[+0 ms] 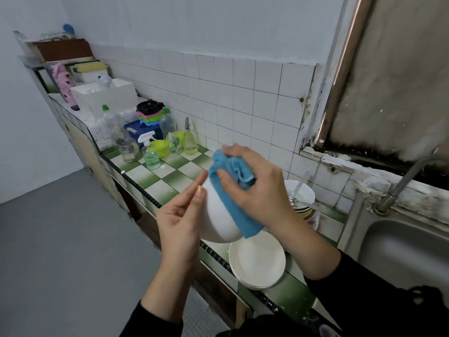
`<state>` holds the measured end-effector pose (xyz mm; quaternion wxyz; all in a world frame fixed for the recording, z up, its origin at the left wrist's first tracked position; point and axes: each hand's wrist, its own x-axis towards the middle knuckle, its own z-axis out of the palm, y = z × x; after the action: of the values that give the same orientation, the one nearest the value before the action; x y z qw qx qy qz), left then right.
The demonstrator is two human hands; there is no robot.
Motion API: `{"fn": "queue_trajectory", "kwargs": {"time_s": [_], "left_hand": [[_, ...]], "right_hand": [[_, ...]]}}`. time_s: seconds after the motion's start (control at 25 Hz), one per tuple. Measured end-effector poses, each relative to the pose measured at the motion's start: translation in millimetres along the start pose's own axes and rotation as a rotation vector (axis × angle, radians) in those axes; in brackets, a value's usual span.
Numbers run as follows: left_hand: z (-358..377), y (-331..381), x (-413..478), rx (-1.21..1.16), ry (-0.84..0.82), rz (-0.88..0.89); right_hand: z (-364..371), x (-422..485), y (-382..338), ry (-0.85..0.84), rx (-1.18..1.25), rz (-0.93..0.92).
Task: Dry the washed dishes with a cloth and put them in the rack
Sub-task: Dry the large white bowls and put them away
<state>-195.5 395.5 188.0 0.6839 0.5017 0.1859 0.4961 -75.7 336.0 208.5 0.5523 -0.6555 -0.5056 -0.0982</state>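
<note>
Left hand [179, 222] cups tilted white bowl [218, 215] above plate stack [257, 262], fingers curved round its side; right hand [257, 190] fingers clench blue cloth [230, 170] against bowl.

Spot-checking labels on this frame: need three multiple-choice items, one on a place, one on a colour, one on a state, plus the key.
1. Where does the stack of round white plates sit?
A) on a wooden chair
B) on the green-and-white tiled counter
C) inside a cupboard

2. What colour is the terry cloth in the right hand?
A) red
B) yellow
C) blue

3. What state is the round white bowl in?
A) held up by the left hand, with the cloth pressed on it
B) broken in pieces
C) full of soup on a stove

Key:
1 B: the plates rest on the tiles near the counter's front edge, below the bowl.
2 C: the cloth the right hand grips is blue.
3 A: the left hand holds the bowl above the counter while the right presses the cloth on its outside.
</note>
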Motion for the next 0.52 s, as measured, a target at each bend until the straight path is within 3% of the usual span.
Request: {"fn": "queue_trajectory", "kwargs": {"time_s": [0.08, 0.16, 0.4, 0.52], "left_hand": [[4, 2, 2, 0.008, -0.004, -0.038], [9, 1, 3, 0.0, -0.004, -0.083], [34, -6, 9, -0.176, -0.079, -0.246], [58, -12, 5, -0.327, -0.098, -0.307]], "right_hand": [[-8, 20, 9, 0.072, 0.1, 0.287], [-16, 27, 17, 0.097, 0.139, 0.391], [-3, -24, 18, 0.412, -0.032, -0.093], [-9, -44, 37, 0.559, -0.107, -0.234]]}}
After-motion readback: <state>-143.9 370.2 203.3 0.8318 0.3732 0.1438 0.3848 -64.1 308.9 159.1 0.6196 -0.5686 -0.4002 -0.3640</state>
